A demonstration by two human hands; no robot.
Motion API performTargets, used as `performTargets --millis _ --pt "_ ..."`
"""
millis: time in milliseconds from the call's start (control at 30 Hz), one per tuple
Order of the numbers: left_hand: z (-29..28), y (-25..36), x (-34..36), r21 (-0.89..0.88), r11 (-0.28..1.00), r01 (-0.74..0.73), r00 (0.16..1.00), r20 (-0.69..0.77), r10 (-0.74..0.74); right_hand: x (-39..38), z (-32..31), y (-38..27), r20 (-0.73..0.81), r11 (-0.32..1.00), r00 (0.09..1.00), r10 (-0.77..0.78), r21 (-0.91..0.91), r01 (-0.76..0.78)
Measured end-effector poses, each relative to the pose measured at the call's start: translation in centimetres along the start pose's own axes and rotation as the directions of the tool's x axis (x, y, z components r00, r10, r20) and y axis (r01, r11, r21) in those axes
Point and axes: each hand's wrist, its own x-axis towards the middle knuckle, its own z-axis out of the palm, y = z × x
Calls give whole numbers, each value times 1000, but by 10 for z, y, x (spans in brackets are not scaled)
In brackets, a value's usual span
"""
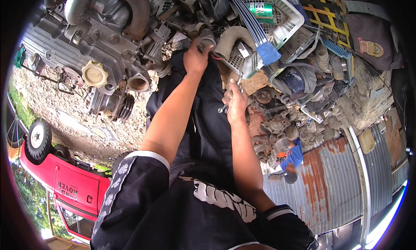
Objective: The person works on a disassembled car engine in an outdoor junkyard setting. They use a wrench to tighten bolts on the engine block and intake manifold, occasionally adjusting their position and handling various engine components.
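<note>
1. Head view: the left hand [197, 60] is curled partway closed around a grey cylindrical part [206, 37], its fingers against the side; whether that part is loose or fixed to something I cannot tell.
2. Slightly lower and to the right, the right hand [236, 102] is mostly closed on a metal spanner [240, 76], one end sticking out past the fingertips and the other below the palm (the thumb seems to lie along it).
3. Just right of the grey part, a thick beige curved hose [234, 41] arches over the edge of a pale plastic crate [294, 20], which holds a green can [262, 12].
4. At the upper left stands an engine [106, 40] with a cream filler cap [94, 73], well apart from the spanner.
5. Farther off are a red vehicle [71, 180] at the lower left, and a person in blue [295, 156] near rusty corrugated sheeting [320, 185] at the right.
</note>
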Motion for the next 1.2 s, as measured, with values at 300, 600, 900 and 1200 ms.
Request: performTargets --millis 300,600,900,1200 --pt "-40 -8 9 -199 980 -9 987 -157 -23 0 3 -4 5 999 1000 -4 -35 4" --pt "-12 55 37 -360 932 32 999 27 -24 2 6 3 9 997 999 30 -75 -30" --pt "3 61 15 -298 949 105 966 259 -26 11 7 5 -53 995 998 20 99 -14" --pt "-41 2 -18 -634 506 584 808 516 -286 16 10 -3 -36 942 999 20 336 -6"
